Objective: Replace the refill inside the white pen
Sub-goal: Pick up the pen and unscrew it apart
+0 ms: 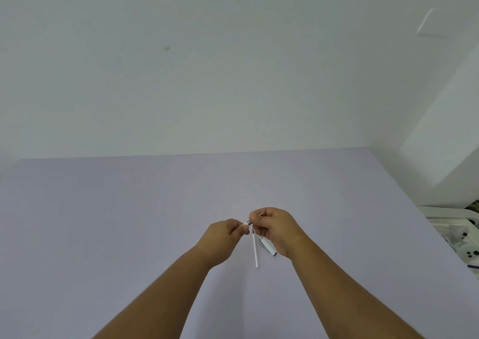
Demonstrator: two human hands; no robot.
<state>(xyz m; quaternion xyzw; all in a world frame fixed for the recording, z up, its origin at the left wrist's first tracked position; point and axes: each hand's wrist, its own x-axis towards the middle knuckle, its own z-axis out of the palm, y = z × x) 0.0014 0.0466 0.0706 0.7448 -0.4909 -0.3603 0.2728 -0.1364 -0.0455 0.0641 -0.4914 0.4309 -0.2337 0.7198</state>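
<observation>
My left hand (225, 235) and right hand (272, 228) are raised together over the lilac surface (129, 222), fingertips nearly meeting. The left hand is curled tight around a short white piece of the pen (245, 225), which just pokes out from between thumb and forefinger. A small grey metal collar sits at its end, right where the two hands meet. My right hand pinches that same spot from the other side, fingers closed on something I cannot make out, since my own fingers cover it.

A thin white refill (255, 250) runs from the gap between my hands toward me. Whether it rests on the surface or hangs from my grip, I cannot tell. Just beside it, partly under my right palm, lies the white cap (268, 246) with its metal clip, tilted at a slight angle to the refill and close to it without touching.

At the far right edge, past the surface, there is a pile of white things (458, 232), too blurred to name. A pale wall (207, 66) stands behind.
</observation>
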